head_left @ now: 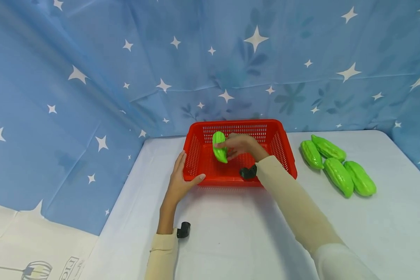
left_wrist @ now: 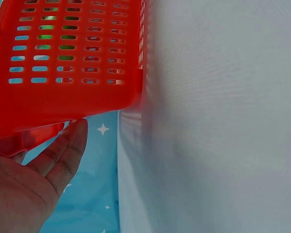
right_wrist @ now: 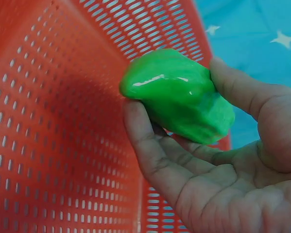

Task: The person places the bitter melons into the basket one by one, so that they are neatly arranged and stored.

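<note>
A bright green, ridged bitter melon with a glossy skin is held by my right hand over the red basket. In the right wrist view the thumb presses one side of the melon and the fingers support it from below. My left hand rests at the basket's near left corner, thumb along the front rim, fingers straight along the left side. From the left wrist, those straight fingers touch the rim's edge, and some green shows through the slots in the basket wall.
Several more green bitter melons lie in a group on the white table to the right of the basket. A blue star-patterned cloth hangs behind the table and along its left side.
</note>
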A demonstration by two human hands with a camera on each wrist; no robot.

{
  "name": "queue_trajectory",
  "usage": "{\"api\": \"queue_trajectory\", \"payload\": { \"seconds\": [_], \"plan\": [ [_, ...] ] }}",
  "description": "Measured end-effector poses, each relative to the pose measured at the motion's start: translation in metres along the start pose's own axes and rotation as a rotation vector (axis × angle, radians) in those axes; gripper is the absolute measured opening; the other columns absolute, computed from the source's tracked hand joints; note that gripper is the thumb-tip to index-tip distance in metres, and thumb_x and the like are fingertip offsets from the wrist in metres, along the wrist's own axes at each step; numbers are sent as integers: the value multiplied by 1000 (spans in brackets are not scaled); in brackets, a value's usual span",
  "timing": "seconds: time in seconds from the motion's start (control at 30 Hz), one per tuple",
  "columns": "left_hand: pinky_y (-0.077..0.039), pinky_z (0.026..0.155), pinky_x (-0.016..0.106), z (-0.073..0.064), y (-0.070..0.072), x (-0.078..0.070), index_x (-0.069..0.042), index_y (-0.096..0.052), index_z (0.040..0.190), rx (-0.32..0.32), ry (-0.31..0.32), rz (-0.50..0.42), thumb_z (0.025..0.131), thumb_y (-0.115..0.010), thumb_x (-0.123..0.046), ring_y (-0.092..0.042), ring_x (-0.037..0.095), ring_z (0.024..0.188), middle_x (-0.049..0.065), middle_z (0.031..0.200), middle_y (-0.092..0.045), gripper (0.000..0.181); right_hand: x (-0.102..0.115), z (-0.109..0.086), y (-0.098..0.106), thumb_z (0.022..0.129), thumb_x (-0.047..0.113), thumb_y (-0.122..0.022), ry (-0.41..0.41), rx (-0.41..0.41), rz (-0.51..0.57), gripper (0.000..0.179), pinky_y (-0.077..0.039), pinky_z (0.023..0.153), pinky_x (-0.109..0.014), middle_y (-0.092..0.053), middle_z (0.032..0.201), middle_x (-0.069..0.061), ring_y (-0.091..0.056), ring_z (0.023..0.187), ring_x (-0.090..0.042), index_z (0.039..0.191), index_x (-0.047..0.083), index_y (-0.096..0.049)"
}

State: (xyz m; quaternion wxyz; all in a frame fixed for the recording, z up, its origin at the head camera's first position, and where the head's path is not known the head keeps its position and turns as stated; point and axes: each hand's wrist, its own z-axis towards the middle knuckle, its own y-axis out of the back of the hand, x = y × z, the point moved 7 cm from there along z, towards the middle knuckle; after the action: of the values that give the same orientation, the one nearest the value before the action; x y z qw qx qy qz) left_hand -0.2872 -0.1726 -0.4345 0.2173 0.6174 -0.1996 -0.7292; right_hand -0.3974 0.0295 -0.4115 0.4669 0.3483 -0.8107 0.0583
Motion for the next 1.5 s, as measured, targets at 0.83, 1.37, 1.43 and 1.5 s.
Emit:
{"api": "queue_trajectory", "payload": {
  "seconds": [0.83, 1.37, 1.43, 1.5],
  "plan": [
    [-42, 108, 52, 0, 5, 2, -20, -18, 157, -20, -13, 17, 79, -76, -51, -25, 21, 147, -14, 162, -14, 102, -16, 44, -27, 90, 31, -70, -264, 113, 21, 38, -55, 92, -37, -60, 103, -12, -68, 82, -25, 110, 2, -56],
    [-42, 108, 52, -1, -1, -1, -21, -19, 157, -4, -28, 13, 79, -75, -53, -27, 22, 147, -14, 162, -14, 102, -7, 63, -32, 87, 32, -74, -207, 7, 50, 38, -59, 82, -36, -62, 93, -11, -68, 79, -25, 106, 5, -56],
    [-42, 108, 53, -2, -1, -1, -20, -20, 157, -8, -32, 13, 79, -75, -52, -27, 23, 147, -13, 162, -15, 101, -6, 65, -33, 87, 32, -74, -186, -9, 53, 39, -59, 81, -35, -62, 93, -11, -68, 81, -25, 107, 5, -55],
    [-41, 108, 53, -2, -1, -1, -20, -20, 157, -9, -30, 13, 79, -76, -51, -27, 23, 147, -14, 162, -15, 101, -6, 68, -33, 87, 32, -73, -171, -23, 51, 40, -60, 79, -34, -61, 93, -11, -67, 81, -25, 108, 5, -53]
  ]
}}
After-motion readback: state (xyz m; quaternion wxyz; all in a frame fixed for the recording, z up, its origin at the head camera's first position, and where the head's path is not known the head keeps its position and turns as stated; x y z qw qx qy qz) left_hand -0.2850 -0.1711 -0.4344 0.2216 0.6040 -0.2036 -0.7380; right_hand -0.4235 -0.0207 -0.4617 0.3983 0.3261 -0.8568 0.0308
